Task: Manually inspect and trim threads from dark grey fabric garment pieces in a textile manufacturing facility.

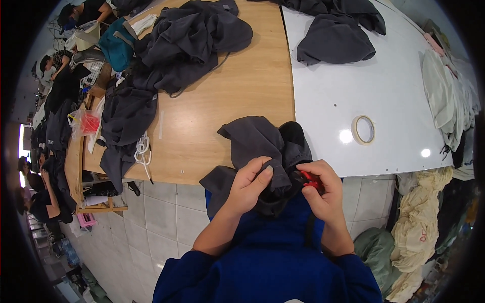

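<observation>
A dark grey fabric garment [255,139] is bunched at the near edge of the table, part of it hanging over toward my lap. My left hand [246,186] pinches a fold of it between thumb and fingers. Red-handled thread snips [311,180] sit in the closed grip of my right hand [326,192], close against the cloth. Their dark blades lie over the dark fabric, so I cannot tell whether they touch it.
A heap of dark grey garments [187,40] covers the far left, with a white cord [143,151] nearby. More grey cloth [336,40] and a tape roll [364,130] lie on the white tabletop [323,136]. Cream fabric [422,222] is piled at right. Other people work at far left.
</observation>
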A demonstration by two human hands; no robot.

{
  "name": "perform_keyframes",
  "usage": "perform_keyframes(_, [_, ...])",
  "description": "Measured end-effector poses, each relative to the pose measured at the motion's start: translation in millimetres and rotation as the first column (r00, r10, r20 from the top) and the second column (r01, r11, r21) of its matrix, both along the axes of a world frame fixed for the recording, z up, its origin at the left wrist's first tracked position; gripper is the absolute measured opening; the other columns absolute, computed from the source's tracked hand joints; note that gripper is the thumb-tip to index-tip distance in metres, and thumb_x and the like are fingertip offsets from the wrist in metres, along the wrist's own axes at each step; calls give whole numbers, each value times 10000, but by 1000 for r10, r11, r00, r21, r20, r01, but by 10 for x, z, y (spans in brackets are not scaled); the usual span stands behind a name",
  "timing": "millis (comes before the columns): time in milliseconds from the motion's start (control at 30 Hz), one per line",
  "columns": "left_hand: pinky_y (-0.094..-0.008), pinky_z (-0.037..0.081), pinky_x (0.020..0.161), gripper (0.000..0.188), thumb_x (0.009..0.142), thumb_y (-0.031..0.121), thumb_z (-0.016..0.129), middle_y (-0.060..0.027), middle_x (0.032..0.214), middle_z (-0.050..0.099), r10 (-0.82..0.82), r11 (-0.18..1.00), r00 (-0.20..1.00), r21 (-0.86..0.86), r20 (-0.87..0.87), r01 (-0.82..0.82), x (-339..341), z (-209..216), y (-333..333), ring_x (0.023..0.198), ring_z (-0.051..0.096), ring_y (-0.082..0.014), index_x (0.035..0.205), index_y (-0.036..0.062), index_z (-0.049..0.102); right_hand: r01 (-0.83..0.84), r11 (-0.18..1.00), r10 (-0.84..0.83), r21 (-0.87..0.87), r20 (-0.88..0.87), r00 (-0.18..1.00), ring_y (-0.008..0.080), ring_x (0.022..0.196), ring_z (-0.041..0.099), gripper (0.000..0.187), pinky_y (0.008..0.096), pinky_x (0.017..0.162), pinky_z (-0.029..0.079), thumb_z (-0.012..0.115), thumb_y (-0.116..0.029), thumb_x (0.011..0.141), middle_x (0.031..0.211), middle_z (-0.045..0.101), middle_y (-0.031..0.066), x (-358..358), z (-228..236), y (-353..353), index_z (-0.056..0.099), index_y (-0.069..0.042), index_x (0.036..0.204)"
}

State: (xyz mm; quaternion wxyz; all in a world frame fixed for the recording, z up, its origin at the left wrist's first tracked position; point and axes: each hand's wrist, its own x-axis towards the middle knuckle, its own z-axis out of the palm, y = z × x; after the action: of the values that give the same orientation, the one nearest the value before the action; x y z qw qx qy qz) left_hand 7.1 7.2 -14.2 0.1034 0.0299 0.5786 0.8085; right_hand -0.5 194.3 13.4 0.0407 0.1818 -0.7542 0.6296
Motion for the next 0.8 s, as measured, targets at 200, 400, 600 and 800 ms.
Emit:
perform_keyframes(200, [-205,382,795,198,950,134,456,-20,944,540,-41,986,998,-163,-56,31,22,-54,-50,852,482,-81,1026,-24,549,-21,995,27,101,-54,998,165,711,568,363,243,621,447,752,-85,677,843,629,74,18,12,47,669,-36,1028])
perform_keyframes(400, [-278,290,823,115,892,122,530,-31,819,501,2,972,992,-234,-124,-32,13,45,-1,803,395,-165,950,32,570,45,986,-25,162,-125,992,161,674,542,389,251,602,434,780,-101,624,822,634,48,-6,23,49,694,-62,1001])
perform_keyframes(600, [-280,282,812,117,883,134,537,-35,808,485,-31,957,987,-288,-160,-16,9,57,-8,787,384,-167,937,33,564,41,986,-25,164,-99,995,160,675,538,386,253,606,429,786,-109,615,812,636,43,-4,17,73,701,-74,989])
perform_keyframes(800, [-234,351,805,183,932,156,490,-41,935,535,-109,948,983,-314,-145,59,9,15,-66,862,449,-118,959,-9,565,34,988,-16,151,-118,993,148,678,525,338,244,594,414,786,-111,620,792,639,28,-4,-5,70,719,-96,951])
